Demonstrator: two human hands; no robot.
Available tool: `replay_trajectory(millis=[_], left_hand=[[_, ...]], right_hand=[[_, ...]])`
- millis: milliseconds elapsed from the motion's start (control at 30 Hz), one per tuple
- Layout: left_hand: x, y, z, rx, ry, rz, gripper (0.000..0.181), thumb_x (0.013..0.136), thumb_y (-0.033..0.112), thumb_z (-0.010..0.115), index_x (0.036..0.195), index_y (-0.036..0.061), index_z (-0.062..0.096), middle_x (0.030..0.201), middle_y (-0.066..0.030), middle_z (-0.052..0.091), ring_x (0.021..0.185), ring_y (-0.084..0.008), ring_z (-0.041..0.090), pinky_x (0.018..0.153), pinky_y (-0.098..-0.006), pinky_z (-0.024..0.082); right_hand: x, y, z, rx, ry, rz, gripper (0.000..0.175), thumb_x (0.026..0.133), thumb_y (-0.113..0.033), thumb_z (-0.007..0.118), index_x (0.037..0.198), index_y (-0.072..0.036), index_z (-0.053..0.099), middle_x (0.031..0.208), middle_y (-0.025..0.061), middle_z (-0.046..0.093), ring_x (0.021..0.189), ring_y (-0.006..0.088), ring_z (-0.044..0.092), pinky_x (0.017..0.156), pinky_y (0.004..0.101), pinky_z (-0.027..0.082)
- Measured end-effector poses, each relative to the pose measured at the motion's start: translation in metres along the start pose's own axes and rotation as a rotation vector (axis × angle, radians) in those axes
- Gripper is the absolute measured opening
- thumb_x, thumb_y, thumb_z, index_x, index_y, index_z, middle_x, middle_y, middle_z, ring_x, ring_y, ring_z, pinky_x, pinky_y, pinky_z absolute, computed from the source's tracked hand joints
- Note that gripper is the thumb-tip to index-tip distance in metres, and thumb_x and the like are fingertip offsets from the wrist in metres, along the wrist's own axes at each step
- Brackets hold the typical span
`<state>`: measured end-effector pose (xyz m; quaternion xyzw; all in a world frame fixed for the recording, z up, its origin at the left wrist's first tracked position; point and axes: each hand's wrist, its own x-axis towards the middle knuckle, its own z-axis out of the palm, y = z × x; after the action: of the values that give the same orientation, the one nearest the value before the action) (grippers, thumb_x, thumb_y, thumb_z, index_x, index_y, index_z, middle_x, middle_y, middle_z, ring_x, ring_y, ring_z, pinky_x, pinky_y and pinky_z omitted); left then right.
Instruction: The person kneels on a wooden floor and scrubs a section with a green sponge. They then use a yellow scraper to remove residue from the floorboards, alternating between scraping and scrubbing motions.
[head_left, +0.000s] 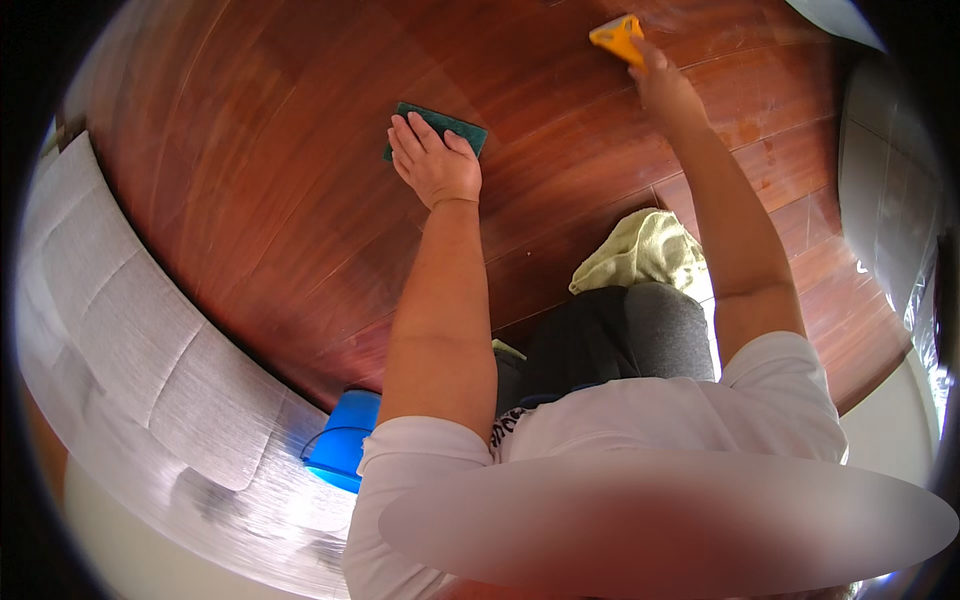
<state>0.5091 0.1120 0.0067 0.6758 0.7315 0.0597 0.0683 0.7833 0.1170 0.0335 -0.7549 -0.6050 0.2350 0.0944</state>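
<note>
My left hand (433, 161) lies palm down on a dark green scouring pad (469, 133) and holds it flat against the reddish-brown wood plank floor (322, 187). The pad's far edge and right corner show around the fingers. Farther out to the right, my right hand (667, 86) grips the handle of a yellow scraper (621, 39). Its wide head points away to the upper left, over the floor; whether the blade touches the boards I cannot tell. A pale yellow-green towel (637, 251) is bunched on the floor at my knee.
A grey upholstered sofa (165, 322), partly wrapped in clear plastic film, curves along the left. Between it and my left arm is a blue bucket (349, 427) with a dark handle. Grey plastic-covered furniture (892, 172) borders the floor on the right. Small wet-looking marks dot the boards there.
</note>
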Motion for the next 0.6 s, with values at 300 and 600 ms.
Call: replay_trajectory(millis=[300,600], left_hand=[[-0.001,0.0,-0.001,0.011,-0.025,-0.013,0.053,0.083,0.027,0.037,0.129,0.0001,0.029,0.138,-0.0155,0.021,0.127,-0.0305,0.019,0.102,-0.0432,0.018],[-0.001,0.001,-0.002,-0.014,-0.039,-0.017,0.053,0.084,0.027,0.037,0.129,0.0003,0.03,0.138,-0.0152,0.022,0.128,-0.0305,0.018,0.102,-0.0442,0.018]], right_hand=[[-0.007,-0.017,0.021,0.03,-0.065,0.038,0.04,0.086,-0.022,0.045,0.125,-0.021,0.033,0.107,0.0184,0.052,0.091,0.0377,0.054,0.077,0.0452,0.046],[0.01,-0.028,0.009,-0.019,-0.019,0.047,0.04,0.086,-0.021,0.046,0.125,-0.018,0.033,0.106,0.0215,0.052,0.094,0.037,0.053,0.078,0.0432,0.045]])
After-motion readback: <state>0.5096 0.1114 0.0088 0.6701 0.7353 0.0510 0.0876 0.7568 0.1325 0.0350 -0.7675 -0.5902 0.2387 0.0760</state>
